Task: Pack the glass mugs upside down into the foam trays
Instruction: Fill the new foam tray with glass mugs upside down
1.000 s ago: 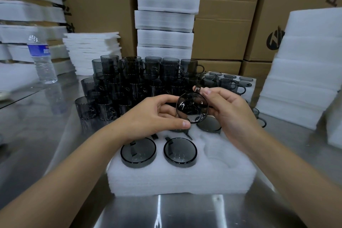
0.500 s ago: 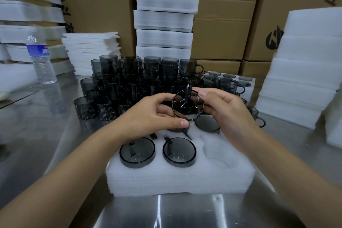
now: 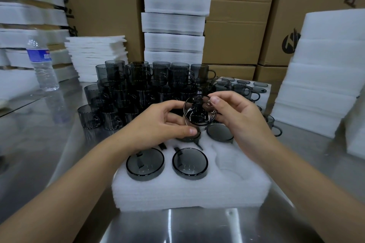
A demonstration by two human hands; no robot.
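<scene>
— How will that glass mug (image 3: pixel 199 111) handle?

— Light, stiff, slick and breakable, I'd judge. It is best taken by the wall, with fingers on opposite sides.

— And the hands?

— The left hand (image 3: pixel 158 122) curls round its left side, thumb underneath. The right hand (image 3: pixel 239 116) pinches its right rim. The mug hangs tipped on its side above the foam tray (image 3: pixel 187 193), over the upturned mugs (image 3: pixel 145 162). An empty pocket (image 3: pixel 227 162) lies to the right.

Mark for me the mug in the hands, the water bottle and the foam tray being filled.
held glass mug (image 3: pixel 199 112): head view, on its round end facing the camera.
water bottle (image 3: pixel 46 74): head view, on its clear body below the label.
foam tray (image 3: pixel 187 191): head view, on its bare front wall.
</scene>
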